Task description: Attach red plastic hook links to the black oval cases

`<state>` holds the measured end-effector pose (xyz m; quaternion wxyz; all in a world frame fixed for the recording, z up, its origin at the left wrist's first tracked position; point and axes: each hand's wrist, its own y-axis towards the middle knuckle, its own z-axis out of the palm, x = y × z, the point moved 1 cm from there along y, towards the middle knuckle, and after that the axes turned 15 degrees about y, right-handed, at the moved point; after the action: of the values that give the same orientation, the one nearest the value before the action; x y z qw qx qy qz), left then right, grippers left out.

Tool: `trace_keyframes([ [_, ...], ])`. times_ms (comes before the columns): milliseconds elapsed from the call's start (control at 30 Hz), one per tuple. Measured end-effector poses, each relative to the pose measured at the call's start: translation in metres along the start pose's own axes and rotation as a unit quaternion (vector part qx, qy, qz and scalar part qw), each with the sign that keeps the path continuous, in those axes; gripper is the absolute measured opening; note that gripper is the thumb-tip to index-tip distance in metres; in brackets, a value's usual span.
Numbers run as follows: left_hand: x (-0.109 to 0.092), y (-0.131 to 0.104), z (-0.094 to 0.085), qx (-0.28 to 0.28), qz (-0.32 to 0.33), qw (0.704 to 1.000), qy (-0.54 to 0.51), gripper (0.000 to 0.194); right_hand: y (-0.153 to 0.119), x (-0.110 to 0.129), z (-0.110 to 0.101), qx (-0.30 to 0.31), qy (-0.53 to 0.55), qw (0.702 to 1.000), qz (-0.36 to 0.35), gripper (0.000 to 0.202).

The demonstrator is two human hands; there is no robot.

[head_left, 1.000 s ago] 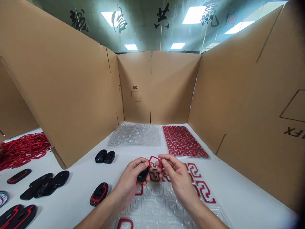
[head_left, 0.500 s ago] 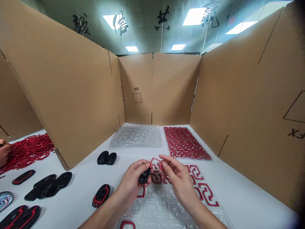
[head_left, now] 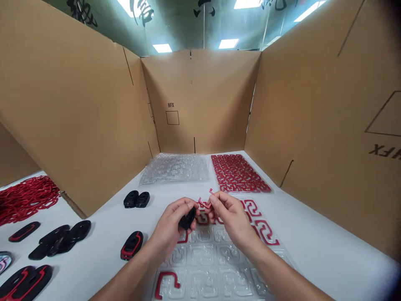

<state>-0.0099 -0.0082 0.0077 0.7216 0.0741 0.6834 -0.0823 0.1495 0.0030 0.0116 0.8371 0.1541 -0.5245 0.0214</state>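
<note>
My left hand is closed around a black oval shell, held above the clear moulded tray. Just to its right, my right hand pinches a thin red hooked strip between thumb and fingers. The strip's left part comes close to my left fingertips; whether they touch it I cannot tell. Beneath the hands, the tray has red strips in its far and right pockets, and a single red strip lies near its front left corner. A black shell with a red strip lies left of my left forearm.
Two black shells sit farther back on the left. More black shells and a red strip pile are at far left. Clear trays and a filled red tray stand at the back. Cardboard walls enclose three sides.
The red strip has turned in my right hand, its loop now open with one end pointing up. The black shell has tilted in my left hand. The camera view has tipped down slightly.
</note>
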Motion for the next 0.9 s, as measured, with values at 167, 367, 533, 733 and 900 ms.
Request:
trace_keyframes([
  [167, 0.0, -0.0032, 0.0029, 0.029, 0.019, 0.999, 0.004, 0.018, -0.0018, 0.0002, 0.0027, 0.055, 0.023, 0.998, 0.013, 0.037],
  [367, -0.0017, -0.0051, 0.0032, 0.036, 0.041, 0.998, -0.008, 0.015, -0.0021, 0.0007, 0.0028, 0.069, -0.004, 0.998, -0.007, 0.037],
  [533, -0.0018, -0.0041, 0.0021, 0.041, 0.045, 0.998, -0.011, 0.014, -0.0021, 0.0004, 0.002, 0.072, -0.003, 0.997, -0.004, 0.035],
  [733, 0.0004, -0.0027, 0.0027, 0.047, 0.055, 0.997, 0.007, 0.016, -0.0035, -0.0014, 0.0007, 0.068, 0.001, 0.998, -0.005, 0.034],
  [900, 0.0016, -0.0014, 0.0027, 0.029, 0.061, 0.997, 0.026, 0.018, -0.0034, -0.0043, -0.0008, 0.063, 0.02, 0.998, 0.001, 0.036],
])
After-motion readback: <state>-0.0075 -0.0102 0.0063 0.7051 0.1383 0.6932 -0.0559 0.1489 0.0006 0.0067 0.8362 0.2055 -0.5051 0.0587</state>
